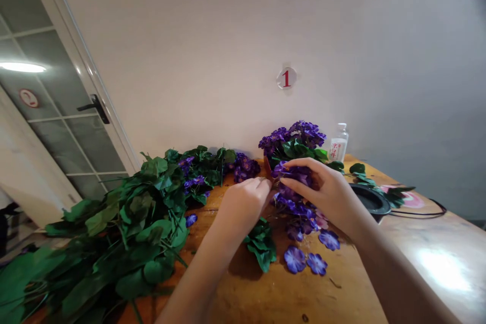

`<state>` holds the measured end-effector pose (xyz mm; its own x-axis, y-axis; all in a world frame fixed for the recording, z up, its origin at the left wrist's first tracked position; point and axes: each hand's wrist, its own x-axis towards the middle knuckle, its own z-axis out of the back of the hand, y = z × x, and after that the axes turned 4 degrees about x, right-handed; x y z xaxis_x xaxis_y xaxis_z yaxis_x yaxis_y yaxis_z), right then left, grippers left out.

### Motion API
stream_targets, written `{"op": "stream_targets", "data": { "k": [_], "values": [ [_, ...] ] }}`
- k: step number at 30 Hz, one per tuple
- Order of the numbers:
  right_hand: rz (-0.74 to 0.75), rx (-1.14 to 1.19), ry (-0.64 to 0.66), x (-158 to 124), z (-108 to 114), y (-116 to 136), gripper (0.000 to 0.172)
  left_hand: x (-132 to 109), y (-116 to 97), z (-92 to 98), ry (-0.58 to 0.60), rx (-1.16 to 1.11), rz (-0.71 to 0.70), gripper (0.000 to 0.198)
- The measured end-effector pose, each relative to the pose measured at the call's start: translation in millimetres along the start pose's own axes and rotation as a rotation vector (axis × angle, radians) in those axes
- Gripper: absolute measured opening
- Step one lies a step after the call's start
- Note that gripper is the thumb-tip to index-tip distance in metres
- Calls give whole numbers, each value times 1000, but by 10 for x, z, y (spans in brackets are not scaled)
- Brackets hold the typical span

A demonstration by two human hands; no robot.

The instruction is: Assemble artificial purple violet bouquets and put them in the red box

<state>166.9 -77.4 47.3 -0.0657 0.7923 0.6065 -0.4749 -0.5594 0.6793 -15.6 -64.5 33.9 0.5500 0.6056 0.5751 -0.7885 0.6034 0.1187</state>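
My left hand is closed in a pinch at the stem end of a purple artificial flower bunch; the stem is mostly hidden by the fingers. Curved around the blossoms of this flower bunch are the thumb and fingers of my right hand. Beneath both hands, green artificial leaves show by my left wrist. Loose purple blossoms lie on the wooden table below my right hand.
A large heap of green artificial leaves covers the left side. More purple flowers stand at the back, beside a clear bottle. Right of my hand is a black round dish with a dark cable near it.
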Motion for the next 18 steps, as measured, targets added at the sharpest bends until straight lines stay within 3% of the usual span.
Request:
{"op": "stream_targets", "data": {
  "k": [4, 8, 9, 11, 13, 14, 18],
  "values": [
    [-33, 31, 17, -5, -19, 4, 37, 14, -7, -20, 79, 57, 47, 22],
    [-116, 282, -15, -8, 101, -32, 47, 2, -6, 80, -105, -463, 246, 35],
    [-154, 331, 46, -13, 130, -41, 49, -3, -22, 98, -161, -641, 289, 39],
    [-233, 411, 296, -32, 153, -48, 52, -9, -84, 101, -196, -946, 344, 44],
    [-262, 502, 445, -50, 112, -41, 55, -7, -174, 55, -106, -1123, 350, 46],
    [-251, 561, 418, -54, 71, -33, 54, -3, -220, 18, -36, -1165, 339, 46],
    [-288, 772, 17, -38, -91, 0, 49, 25, -340, -134, 166, -1298, 272, 46]
  ]
}}
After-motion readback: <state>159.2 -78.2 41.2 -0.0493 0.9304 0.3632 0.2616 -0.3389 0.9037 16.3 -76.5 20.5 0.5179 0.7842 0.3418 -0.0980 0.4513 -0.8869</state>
